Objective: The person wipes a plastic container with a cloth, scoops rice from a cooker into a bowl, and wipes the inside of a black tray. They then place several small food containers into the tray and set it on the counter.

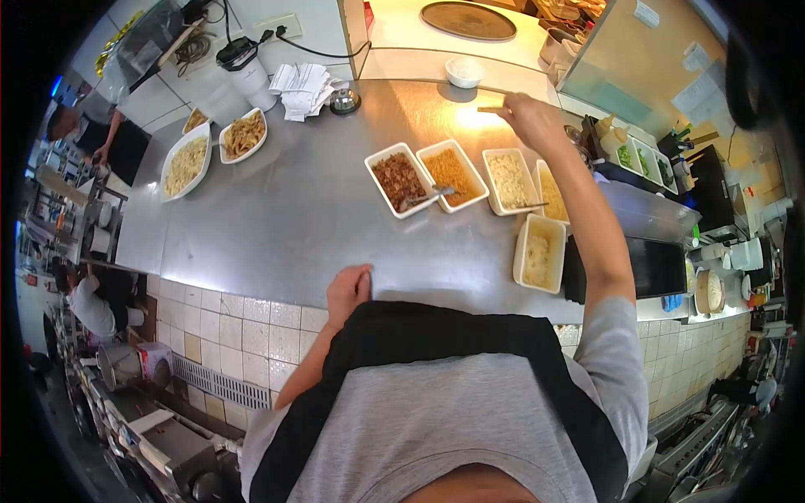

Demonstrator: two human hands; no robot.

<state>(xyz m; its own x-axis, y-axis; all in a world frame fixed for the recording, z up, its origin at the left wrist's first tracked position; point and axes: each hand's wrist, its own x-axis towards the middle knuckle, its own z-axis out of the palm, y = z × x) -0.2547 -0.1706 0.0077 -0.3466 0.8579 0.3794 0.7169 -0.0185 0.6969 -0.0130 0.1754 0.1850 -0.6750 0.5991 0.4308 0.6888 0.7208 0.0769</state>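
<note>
My right hand [530,120] reaches over the far right of the steel counter [277,218], closed on a thin brownish item [493,110] that is too small to name. Near it is a small white bowl [464,72]. My left hand [349,293] is at the counter's near edge, fingers curled, with nothing visible in it. Between my hands stand white tubs: one of dark red-brown food [397,178], one of orange crumbs [451,174] and one of pale chopped food [507,179]. Spoons lie in some. A tub of pale food [537,256] sits closer to me.
At the left are a dish of pale food [185,166] and a dish of brown pieces [243,136]. Paper slips [302,88] and a call bell [345,101] lie by the wall. A black tray [655,267] is at the right. Two people are at the far left.
</note>
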